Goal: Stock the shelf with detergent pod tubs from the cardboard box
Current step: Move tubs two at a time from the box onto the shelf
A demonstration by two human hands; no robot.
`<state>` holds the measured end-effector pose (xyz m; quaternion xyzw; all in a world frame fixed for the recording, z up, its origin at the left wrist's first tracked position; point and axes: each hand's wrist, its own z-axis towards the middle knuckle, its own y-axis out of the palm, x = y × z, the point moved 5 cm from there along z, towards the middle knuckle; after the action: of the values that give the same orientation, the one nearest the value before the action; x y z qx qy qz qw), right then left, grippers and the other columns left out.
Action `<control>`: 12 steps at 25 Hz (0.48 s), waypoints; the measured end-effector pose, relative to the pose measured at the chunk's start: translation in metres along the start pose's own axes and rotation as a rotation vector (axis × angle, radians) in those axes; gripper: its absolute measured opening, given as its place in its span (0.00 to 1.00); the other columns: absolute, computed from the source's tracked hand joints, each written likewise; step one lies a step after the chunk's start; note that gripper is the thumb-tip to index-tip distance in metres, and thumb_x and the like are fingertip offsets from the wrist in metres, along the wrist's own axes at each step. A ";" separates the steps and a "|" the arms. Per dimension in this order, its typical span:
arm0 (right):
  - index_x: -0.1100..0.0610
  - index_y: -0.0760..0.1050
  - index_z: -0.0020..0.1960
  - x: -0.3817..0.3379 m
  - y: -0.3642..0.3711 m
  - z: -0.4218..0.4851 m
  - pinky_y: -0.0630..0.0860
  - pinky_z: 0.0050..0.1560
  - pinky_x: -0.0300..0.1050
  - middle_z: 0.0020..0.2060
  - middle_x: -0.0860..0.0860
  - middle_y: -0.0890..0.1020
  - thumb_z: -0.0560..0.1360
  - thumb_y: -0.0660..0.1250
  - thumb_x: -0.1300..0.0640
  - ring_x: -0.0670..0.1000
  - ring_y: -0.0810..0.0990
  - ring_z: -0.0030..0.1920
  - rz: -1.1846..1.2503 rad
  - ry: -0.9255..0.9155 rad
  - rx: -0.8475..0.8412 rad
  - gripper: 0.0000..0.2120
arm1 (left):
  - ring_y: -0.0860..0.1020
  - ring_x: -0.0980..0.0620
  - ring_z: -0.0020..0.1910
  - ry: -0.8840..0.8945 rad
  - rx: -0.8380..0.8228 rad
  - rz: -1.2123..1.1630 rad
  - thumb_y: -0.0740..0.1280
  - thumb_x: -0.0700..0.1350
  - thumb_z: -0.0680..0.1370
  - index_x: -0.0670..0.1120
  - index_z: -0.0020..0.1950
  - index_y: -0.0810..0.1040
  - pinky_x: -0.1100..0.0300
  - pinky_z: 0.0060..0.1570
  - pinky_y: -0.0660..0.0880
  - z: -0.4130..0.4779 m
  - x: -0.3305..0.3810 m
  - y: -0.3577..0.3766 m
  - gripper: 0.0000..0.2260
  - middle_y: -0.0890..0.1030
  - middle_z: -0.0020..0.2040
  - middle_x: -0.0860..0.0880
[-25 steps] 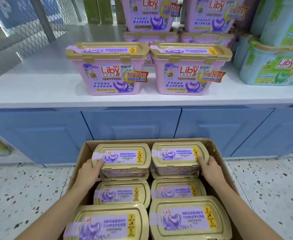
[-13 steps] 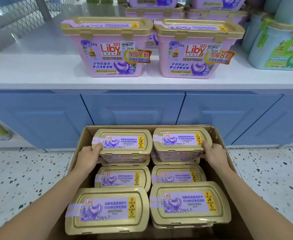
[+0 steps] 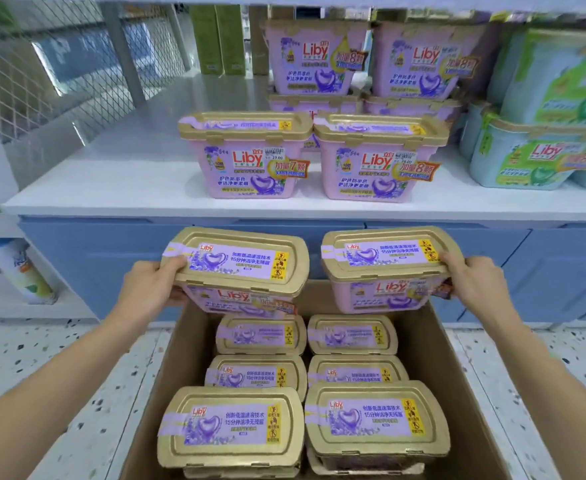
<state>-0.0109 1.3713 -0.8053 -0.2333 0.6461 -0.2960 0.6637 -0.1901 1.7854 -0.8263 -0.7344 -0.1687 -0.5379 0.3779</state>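
Detergent pod tub A (image 3: 239,268) and detergent pod tub B (image 3: 385,268) are held in the air side by side. Both are above the far end of the cardboard box (image 3: 457,358) and lower than the front edge of the white shelf (image 3: 111,181). There is a gap between the two.

- Tub A: pink body, gold lid, tilted with the lid toward the camera. The left hand (image 3: 149,285) grips its left end, thumb on the lid edge, fingers curled underneath.
- Tub B: same type, same tilt. The right hand (image 3: 475,282) grips its right end, thumb on the lid rim, fingers wrapped round the side.
- Box: six boxed tubs (image 3: 232,427) show gold lids in two columns; the near pair sits higher than the others.
- Shelf: two front tubs (image 3: 246,161) stand side by side, with more pink tubs stacked behind them. Green-and-blue tubs (image 3: 533,157) stand to the right.
- Below the shelf are blue cabinet doors (image 3: 94,258). The box stands on the speckled floor (image 3: 42,358).
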 end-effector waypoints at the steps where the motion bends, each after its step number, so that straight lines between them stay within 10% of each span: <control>1: 0.63 0.64 0.26 -0.012 -0.013 0.003 0.63 0.32 0.48 0.27 0.61 0.74 0.76 0.59 0.49 0.60 0.71 0.34 0.020 -0.016 0.022 0.25 | 0.81 0.52 0.24 0.020 -0.001 -0.016 0.63 0.49 0.74 0.39 0.38 0.80 0.63 0.27 0.79 0.001 0.014 -0.008 0.14 0.81 0.23 0.48; 12: 0.73 0.74 0.38 -0.160 -0.140 0.058 0.70 0.43 0.53 0.38 0.69 0.77 0.73 0.59 0.46 0.65 0.75 0.43 0.123 -0.256 0.275 0.27 | 0.79 0.49 0.21 0.245 0.094 -0.178 0.64 0.47 0.73 0.39 0.35 0.76 0.54 0.34 0.80 0.008 0.201 -0.065 0.13 0.79 0.19 0.47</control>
<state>0.0357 1.3785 -0.5899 -0.1364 0.5231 -0.3084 0.7827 -0.1542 1.8016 -0.6185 -0.6268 -0.2110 -0.6464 0.3805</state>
